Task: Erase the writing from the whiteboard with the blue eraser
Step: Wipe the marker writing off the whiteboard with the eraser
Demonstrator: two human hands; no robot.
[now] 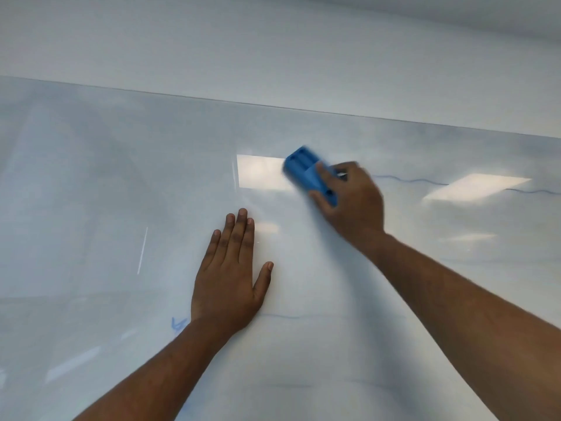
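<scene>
whiteboard (121, 183) — right hand (352, 202) grips blue eraser (306, 171)

blue eraser (309, 174) motion-blurred, forearms cut off at bottom edge

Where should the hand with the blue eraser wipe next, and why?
Probably slide the blue eraser to the right: the right hand holds it just left of a wavy blue line that remains on the whiteboard.

One camera only, worn on the person's head, looking forward and down along both forearms, close to the whiteboard (121, 208), which fills nearly the whole frame; its top edge slants across the upper part.
</scene>
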